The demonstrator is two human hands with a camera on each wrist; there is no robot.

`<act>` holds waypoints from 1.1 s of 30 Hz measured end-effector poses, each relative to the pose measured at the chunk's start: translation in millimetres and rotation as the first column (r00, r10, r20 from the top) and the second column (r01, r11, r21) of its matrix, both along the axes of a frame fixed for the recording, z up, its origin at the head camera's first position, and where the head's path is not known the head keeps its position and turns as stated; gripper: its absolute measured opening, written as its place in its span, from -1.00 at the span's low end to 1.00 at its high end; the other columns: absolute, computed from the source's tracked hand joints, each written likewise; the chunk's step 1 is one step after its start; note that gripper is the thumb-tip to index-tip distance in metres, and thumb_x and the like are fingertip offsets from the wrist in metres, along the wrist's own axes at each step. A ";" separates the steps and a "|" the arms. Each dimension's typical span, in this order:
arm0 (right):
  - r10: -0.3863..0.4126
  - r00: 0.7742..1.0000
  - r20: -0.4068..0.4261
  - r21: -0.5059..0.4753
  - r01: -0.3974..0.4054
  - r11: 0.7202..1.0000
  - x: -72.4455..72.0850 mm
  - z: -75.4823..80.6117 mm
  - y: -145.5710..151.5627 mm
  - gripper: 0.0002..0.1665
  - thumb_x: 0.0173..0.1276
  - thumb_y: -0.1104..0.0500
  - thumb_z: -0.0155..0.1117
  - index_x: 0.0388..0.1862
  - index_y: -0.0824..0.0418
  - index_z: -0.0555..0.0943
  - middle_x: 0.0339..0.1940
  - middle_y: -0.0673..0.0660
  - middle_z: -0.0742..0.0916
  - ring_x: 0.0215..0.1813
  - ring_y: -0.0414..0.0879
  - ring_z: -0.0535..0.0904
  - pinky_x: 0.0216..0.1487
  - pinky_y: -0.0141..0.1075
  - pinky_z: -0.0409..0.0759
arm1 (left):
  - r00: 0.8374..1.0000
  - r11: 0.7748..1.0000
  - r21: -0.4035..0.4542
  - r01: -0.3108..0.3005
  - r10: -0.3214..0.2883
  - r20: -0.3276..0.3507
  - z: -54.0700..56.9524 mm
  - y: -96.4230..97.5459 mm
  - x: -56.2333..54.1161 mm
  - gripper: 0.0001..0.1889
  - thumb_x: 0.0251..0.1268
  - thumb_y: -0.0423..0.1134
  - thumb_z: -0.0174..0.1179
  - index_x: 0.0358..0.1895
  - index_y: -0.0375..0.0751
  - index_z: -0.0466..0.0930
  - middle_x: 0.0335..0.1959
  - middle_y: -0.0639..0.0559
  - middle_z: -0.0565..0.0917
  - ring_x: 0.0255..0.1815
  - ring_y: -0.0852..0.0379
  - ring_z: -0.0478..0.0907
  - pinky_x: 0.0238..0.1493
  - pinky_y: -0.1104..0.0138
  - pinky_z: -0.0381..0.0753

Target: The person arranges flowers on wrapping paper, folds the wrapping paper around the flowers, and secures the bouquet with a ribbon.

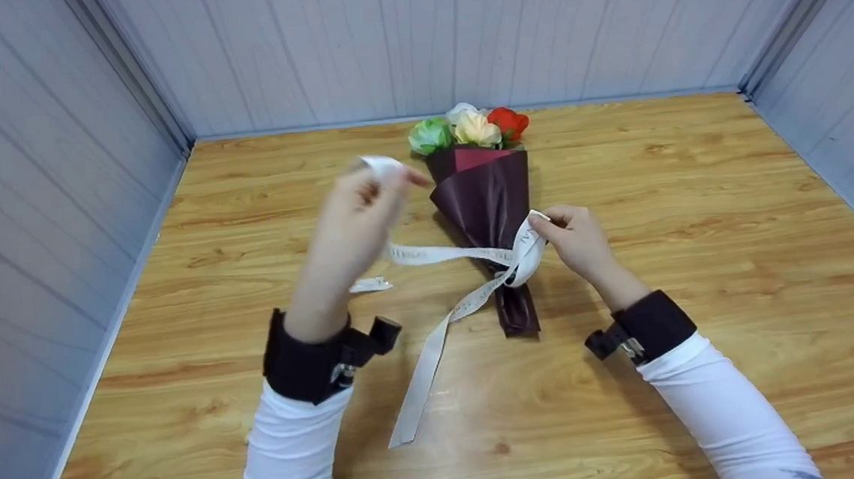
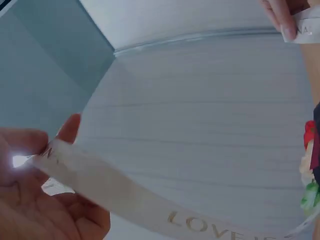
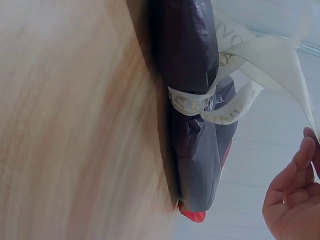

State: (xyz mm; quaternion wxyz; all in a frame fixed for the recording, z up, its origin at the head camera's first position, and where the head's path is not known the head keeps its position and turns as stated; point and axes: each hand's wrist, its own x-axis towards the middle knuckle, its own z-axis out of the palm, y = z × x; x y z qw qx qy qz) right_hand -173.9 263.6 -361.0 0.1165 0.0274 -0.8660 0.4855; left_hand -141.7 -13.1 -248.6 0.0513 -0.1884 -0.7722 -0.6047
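A flower bouquet [image 1: 480, 191] in dark purple wrapping lies on the table, its green, white, cream and red blooms toward the back wall. White printed ribbon [image 3: 189, 101] circles the narrow part of the wrapping. My left hand [image 1: 364, 206], blurred and raised left of the bouquet, pinches one stretch of the ribbon [image 2: 115, 187]; gold lettering shows along it. My right hand [image 1: 577, 240] pinches a raised ribbon loop [image 1: 527, 251] just right of the wrapping. From the tie, a loose ribbon tail [image 1: 429, 374] trails toward the front of the table.
A small white scrap [image 1: 371, 284] lies on the wooden table [image 1: 695, 198], left of the bouquet and partly behind my left wrist. Pale panelled walls [image 1: 413, 45] enclose the table at the back and both sides. Each wrist wears a black band with a small camera.
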 end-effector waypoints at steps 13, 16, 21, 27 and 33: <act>0.210 0.956 0.205 0.147 -0.242 0.959 -10.2 27.9 16.8 -0.61 0.40 0.05 0.15 -0.44 0.37 0.61 -0.69 -0.12 0.42 -0.59 -0.29 0.25 -0.52 -0.42 0.23 | 0.878 0.635 -0.645 0.424 -0.464 0.120 -66.8 94.7 38.2 -0.66 0.43 -0.05 0.02 -0.45 -0.13 0.61 -0.62 0.17 0.64 -0.61 0.35 0.57 -0.45 0.52 0.46; 0.275 0.935 0.225 0.158 -0.313 0.936 -11.2 36.6 16.5 -0.62 0.41 0.07 0.15 -0.51 0.33 0.55 -0.71 -0.10 0.41 -0.60 -0.28 0.29 -0.51 -0.44 0.30 | 0.848 0.590 -0.687 0.424 -0.524 0.074 -84.9 114.6 43.1 -0.66 0.44 -0.07 0.00 -0.46 -0.12 0.61 -0.54 0.16 0.68 -0.49 0.35 0.57 -0.35 0.54 0.44; 0.338 0.908 0.249 0.160 -0.382 0.910 -11.2 50.9 13.7 -0.72 0.39 0.15 0.17 -0.34 0.37 0.64 -0.63 -0.08 0.58 -0.49 -0.27 0.47 -0.37 -0.45 0.46 | 0.808 0.569 -0.691 0.446 -0.588 0.038 -108.7 144.3 47.0 -0.73 0.48 -0.13 -0.04 -0.15 -0.13 0.65 -0.28 0.13 0.67 -0.21 0.31 0.57 -0.05 0.56 0.47; 0.377 0.885 0.274 0.182 -0.433 0.883 -8.5 62.0 8.0 -0.73 0.39 0.17 0.18 -0.29 0.39 0.66 -0.59 -0.13 0.60 -0.46 -0.31 0.47 -0.36 -0.43 0.46 | 0.857 0.656 -0.647 0.389 -0.515 -0.006 -126.7 165.4 33.7 -0.74 0.49 -0.13 -0.07 -0.11 -0.09 0.63 -0.25 0.15 0.64 -0.15 0.30 0.56 -0.05 0.53 0.47; 0.401 0.866 0.298 0.269 -0.480 0.835 -5.5 65.0 2.7 -0.77 0.36 0.17 0.21 -0.30 0.32 0.70 -0.54 -0.04 0.66 -0.46 -0.32 0.49 -0.38 -0.44 0.44 | 0.779 0.389 -0.818 0.423 -0.617 0.110 -133.8 166.3 26.0 -0.77 0.51 -0.13 -0.13 -0.23 -0.05 0.52 -0.17 0.13 0.62 -0.02 0.30 0.53 0.09 0.50 0.42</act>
